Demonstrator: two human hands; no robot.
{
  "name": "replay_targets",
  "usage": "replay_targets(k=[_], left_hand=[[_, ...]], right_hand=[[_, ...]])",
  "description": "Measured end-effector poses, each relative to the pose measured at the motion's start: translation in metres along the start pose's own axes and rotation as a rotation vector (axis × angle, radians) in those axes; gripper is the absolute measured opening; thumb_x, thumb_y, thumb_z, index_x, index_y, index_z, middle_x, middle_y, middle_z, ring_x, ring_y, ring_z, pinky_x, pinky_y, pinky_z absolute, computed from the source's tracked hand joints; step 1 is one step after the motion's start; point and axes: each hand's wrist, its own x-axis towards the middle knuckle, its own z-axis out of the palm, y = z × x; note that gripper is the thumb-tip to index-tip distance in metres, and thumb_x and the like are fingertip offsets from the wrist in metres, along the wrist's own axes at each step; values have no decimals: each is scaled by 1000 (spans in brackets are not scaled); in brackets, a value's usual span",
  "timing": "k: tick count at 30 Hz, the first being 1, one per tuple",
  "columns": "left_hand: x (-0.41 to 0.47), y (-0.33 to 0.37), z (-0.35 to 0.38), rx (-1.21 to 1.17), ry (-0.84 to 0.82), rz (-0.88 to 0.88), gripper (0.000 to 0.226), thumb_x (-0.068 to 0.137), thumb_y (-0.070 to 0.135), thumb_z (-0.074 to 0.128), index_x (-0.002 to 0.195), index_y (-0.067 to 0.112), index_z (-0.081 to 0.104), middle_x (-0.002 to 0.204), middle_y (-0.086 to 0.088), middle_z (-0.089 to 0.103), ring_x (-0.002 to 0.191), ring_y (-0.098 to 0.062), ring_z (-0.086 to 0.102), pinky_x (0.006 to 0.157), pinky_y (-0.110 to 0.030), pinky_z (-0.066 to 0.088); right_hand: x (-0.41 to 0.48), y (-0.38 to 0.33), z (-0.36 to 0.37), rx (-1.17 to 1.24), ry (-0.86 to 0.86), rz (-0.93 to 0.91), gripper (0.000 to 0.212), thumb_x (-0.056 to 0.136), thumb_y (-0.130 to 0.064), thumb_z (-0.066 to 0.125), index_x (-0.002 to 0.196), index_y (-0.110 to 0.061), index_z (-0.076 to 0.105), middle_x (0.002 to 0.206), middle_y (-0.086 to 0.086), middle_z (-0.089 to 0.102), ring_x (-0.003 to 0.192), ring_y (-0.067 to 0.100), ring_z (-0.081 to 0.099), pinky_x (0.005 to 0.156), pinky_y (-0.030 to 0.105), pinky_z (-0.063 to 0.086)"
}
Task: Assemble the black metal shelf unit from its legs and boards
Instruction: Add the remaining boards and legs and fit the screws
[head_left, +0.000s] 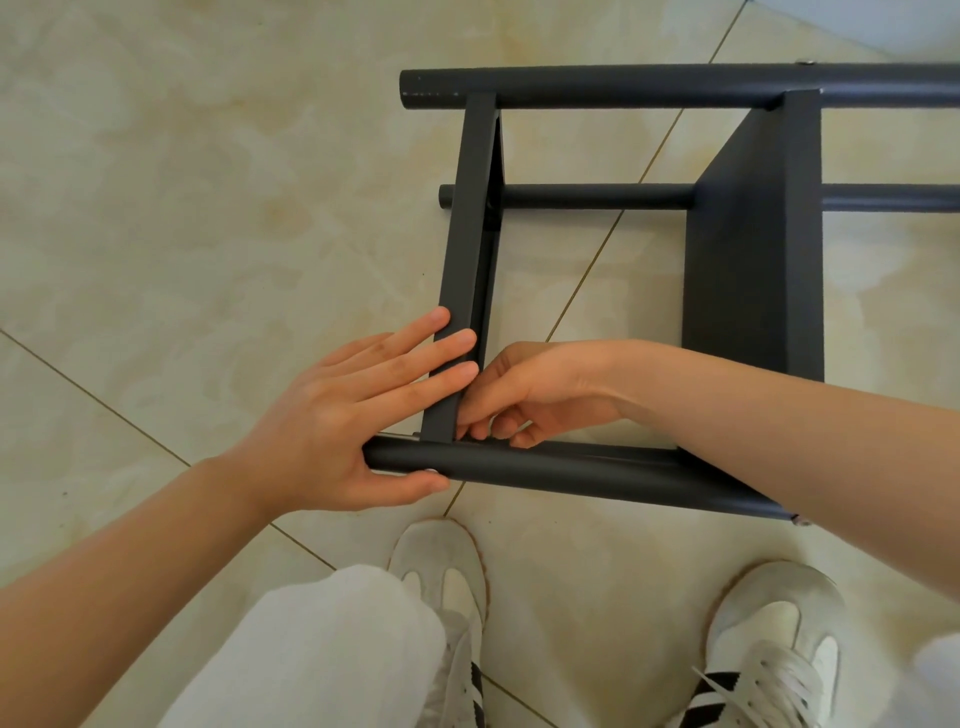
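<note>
The black metal shelf unit lies on its side on the tiled floor. Its near leg (561, 470) is a round tube running left to right, and a far leg (649, 85) lies parallel at the top. A narrow board (467, 234) stands on edge between them, with a wider board (753, 249) to the right. My left hand (343, 415) has straight fingers pressed flat on the narrow board's lower end, its thumb under the near leg's tip. My right hand (535, 400) reaches inside the frame, fingers curled and pinching at the joint of board and leg; what it pinches is hidden.
A third leg (597, 197) crosses behind the boards lower down. My two white sneakers (441, 577) (769, 623) and a light trouser leg (322, 649) stand just in front of the near leg. Beige floor tiles (182, 182) stretch to the left.
</note>
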Motion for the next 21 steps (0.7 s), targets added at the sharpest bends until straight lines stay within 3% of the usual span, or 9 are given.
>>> replay_targets(k=[3, 7, 13, 15, 18, 21], left_hand=[[0, 0, 0, -5, 2, 7, 67, 94, 51, 63, 142, 8, 49, 155, -11, 43, 149, -29, 32, 115, -39, 37], [-1, 1, 0, -6, -6, -2, 67, 94, 52, 62, 143, 9, 48, 155, -11, 41, 150, -29, 31, 115, -36, 36], [-1, 1, -1, -9, -3, -4, 67, 94, 52, 62, 144, 9, 47, 156, -10, 41, 150, -30, 30, 114, -34, 37], [-1, 1, 0, -13, 2, -2, 67, 94, 50, 63, 143, 8, 47, 155, -11, 41, 150, -31, 31, 113, -36, 39], [-1, 1, 0, -11, 0, -2, 67, 94, 50, 62, 144, 8, 47, 156, -12, 41, 150, -30, 30, 113, -35, 38], [-1, 1, 0, -11, 0, -1, 66, 94, 50, 63, 143, 8, 48, 156, -11, 41, 150, -30, 30, 114, -35, 37]], right_hand=[[3, 3, 6, 25, 28, -24, 11, 92, -17, 65, 88, -13, 74, 82, 4, 65, 75, 15, 51, 79, 31, 42], [3, 3, 6, 47, 17, -40, 20, 92, -18, 65, 75, -18, 75, 72, 0, 64, 62, 9, 50, 75, 28, 42], [2, 5, 5, 54, 38, -42, 20, 91, -16, 66, 74, -18, 77, 74, 0, 64, 64, 10, 51, 77, 28, 45], [4, 4, 9, 53, 66, -38, 13, 91, -17, 67, 83, -12, 76, 74, 3, 63, 65, 12, 51, 78, 29, 44], [4, 3, 9, -3, 105, -15, 23, 90, -26, 68, 95, -5, 75, 82, 8, 63, 77, 20, 50, 79, 31, 43], [1, 3, 7, 33, 71, -14, 17, 91, -26, 67, 85, -14, 76, 81, 3, 66, 74, 15, 52, 78, 29, 44]])
